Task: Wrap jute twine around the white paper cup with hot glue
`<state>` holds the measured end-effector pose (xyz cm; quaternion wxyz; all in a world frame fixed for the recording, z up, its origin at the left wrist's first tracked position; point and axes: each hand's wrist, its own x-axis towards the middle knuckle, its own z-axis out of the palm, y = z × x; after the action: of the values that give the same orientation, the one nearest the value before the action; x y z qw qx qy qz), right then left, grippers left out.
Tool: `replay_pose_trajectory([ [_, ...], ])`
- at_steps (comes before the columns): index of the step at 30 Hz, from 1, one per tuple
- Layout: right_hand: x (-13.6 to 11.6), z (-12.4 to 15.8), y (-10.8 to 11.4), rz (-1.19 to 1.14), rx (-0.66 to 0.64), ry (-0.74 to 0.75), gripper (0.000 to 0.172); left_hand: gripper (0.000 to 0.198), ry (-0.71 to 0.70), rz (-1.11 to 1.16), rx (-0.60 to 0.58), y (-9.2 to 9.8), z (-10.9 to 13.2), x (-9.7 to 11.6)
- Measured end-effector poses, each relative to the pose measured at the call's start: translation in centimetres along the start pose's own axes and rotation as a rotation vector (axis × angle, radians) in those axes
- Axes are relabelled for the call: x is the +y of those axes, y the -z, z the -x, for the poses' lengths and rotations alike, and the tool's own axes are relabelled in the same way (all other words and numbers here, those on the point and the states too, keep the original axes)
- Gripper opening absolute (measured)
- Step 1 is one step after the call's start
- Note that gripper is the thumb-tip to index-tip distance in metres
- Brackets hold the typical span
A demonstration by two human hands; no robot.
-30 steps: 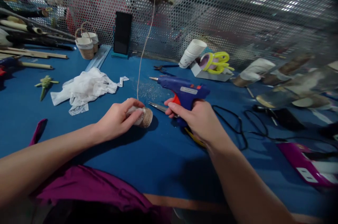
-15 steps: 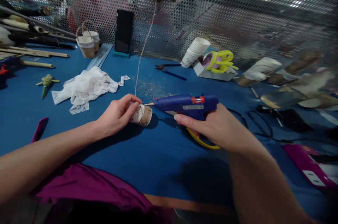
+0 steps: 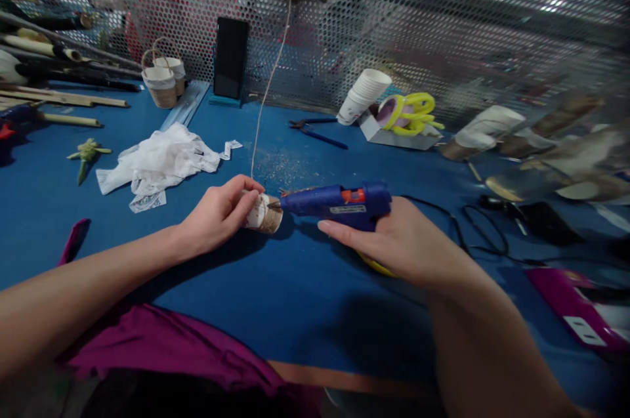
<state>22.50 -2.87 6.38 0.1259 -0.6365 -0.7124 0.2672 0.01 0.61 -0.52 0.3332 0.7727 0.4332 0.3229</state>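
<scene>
Glue step, it seems | left hand (image 3: 224, 211) curls its fingers round small cup (image 3: 258, 214), tipped over blue table (image 3: 295, 300) | right hand (image 3: 394, 234) is wrapped round glue gun (image 3: 325, 203), tip (image 3: 276, 204) right by cup's brown band (image 3: 272, 221) | next move calls for steady cup, slow tip

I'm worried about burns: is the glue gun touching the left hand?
Apart. The head view shows the glue gun ending short of the left hand, with some of the cup visible between them.
</scene>
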Motion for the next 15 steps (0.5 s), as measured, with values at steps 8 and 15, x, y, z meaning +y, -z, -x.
replay_pose_trajectory([
  [8,-0.23,0.11,-0.13,-0.010,-0.010,-0.009,0.032,0.027,-0.016,-0.009,-0.004,0.04,0.03,0.09],
  [15,-0.49,0.55,-0.04,-0.029,-0.029,-0.041,0.028,0.026,-0.033,-0.034,0.015,-0.02,0.03,0.08],
])
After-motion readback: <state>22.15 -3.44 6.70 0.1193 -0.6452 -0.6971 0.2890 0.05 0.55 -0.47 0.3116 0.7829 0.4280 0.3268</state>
